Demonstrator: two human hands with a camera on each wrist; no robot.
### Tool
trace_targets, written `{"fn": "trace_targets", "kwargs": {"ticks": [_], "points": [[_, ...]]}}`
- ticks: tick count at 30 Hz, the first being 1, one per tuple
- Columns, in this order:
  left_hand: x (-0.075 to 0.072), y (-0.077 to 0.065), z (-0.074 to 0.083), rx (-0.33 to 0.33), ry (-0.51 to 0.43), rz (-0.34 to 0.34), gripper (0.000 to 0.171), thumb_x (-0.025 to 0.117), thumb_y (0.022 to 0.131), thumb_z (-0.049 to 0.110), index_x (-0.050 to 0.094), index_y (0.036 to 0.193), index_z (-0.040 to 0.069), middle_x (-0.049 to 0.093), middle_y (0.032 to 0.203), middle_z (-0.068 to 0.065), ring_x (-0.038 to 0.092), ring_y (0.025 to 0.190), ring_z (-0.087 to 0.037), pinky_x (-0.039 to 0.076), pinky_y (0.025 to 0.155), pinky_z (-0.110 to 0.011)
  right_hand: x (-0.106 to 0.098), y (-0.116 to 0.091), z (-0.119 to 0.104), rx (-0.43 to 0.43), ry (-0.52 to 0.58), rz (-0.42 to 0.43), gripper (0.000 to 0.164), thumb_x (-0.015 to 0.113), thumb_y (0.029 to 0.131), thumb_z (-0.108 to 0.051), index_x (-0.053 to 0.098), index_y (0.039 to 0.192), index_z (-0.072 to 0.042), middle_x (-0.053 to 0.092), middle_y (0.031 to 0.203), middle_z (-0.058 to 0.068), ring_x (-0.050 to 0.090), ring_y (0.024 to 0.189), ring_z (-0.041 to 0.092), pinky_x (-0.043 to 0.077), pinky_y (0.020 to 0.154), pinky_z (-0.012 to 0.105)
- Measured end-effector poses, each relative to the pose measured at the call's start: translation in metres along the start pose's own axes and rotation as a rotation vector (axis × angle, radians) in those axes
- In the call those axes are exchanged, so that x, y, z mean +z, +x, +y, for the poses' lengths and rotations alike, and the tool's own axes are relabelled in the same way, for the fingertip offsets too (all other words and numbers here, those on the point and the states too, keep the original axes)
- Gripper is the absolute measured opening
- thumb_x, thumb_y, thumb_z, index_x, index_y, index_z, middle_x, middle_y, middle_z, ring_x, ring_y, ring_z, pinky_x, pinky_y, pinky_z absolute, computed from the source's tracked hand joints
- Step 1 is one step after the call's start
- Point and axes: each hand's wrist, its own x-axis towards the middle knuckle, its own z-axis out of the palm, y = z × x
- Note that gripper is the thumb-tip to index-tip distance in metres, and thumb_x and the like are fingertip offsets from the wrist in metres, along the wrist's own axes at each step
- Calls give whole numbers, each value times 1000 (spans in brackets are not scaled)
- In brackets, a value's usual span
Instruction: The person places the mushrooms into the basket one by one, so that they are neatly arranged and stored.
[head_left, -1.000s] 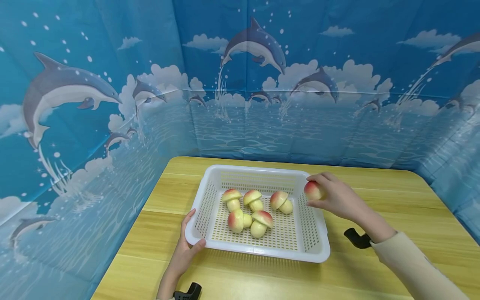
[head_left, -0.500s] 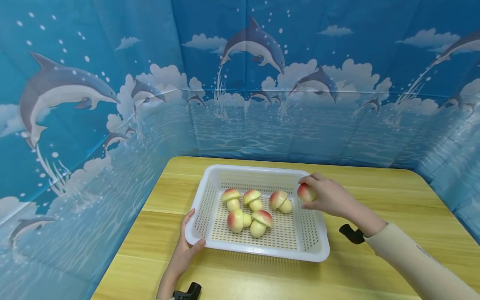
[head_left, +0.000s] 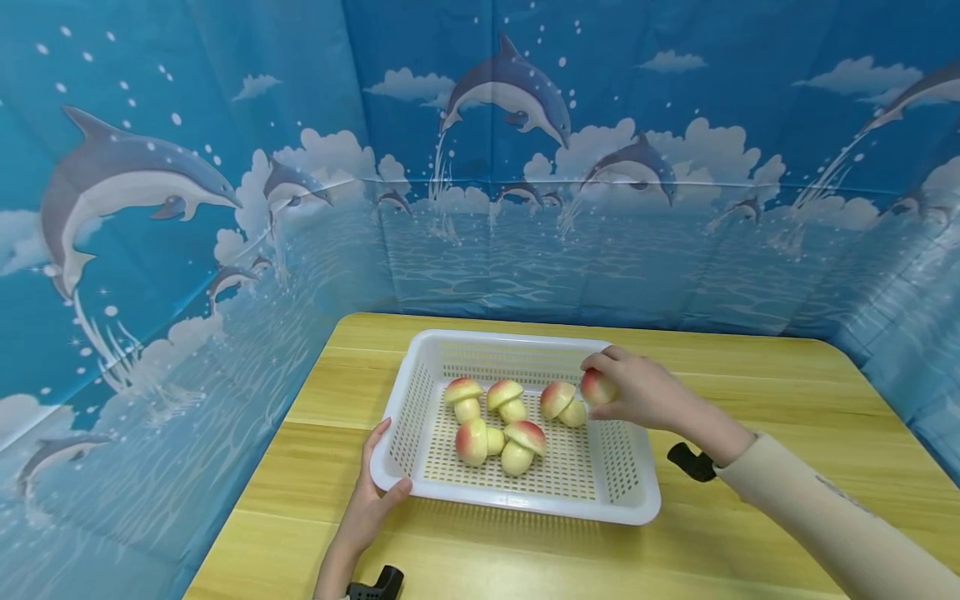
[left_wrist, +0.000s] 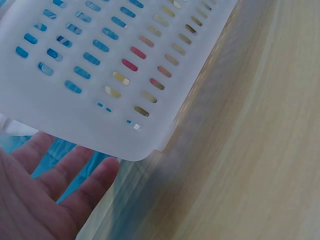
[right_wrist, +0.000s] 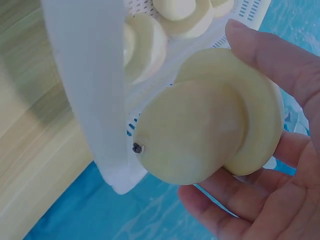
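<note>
My right hand (head_left: 645, 390) grips a toy mushroom (right_wrist: 190, 130) with a red-and-yellow cap, thumb on one side and fingers on the other. It is over the right end of a white perforated plastic basket (head_left: 517, 501); the right wrist view shows its pale stem and cap underside. Inside the basket lie several similar mushrooms (head_left: 522, 447), the closest being a tilted mushroom (head_left: 562, 404) just left of the held one. My left hand (head_left: 369, 500) holds the basket's front left corner, thumb at the front rim and fingers along the left side (left_wrist: 55, 185).
The basket stands on a light wood-grain table (head_left: 750, 400) with rounded far corners. A blue dolphin-print curtain (head_left: 480, 250) hangs behind the table and along its sides. Black wrist mounts (head_left: 692, 462) stick out beside both wrists.
My right hand has moved left with the mushroom, from the basket's right rim to over its inside, close to the tilted mushroom. The left hand and the basket have stayed put.
</note>
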Motion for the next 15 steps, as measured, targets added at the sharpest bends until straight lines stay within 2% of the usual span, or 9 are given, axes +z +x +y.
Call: {"fn": "trace_targets", "kwargs": {"ticks": [6, 15], "points": [[0, 0, 2, 1, 0, -2, 82, 60, 87, 5, 13, 151, 24, 23, 149, -22, 36, 125, -48, 43, 92, -47, 2, 4, -3, -25, 41, -37, 56, 85, 70, -22, 59, 116, -4, 56, 109, 13, 58, 82, 21, 50, 67, 36], [1, -1, 2, -4, -3, -2, 82, 60, 87, 5, 12, 151, 24, 23, 149, -22, 36, 125, -48, 43, 93, -48, 9, 10, -4, 0, 82, -111, 57, 85, 68, -23, 60, 115, -3, 56, 108, 11, 56, 87, 22, 49, 72, 38]]}}
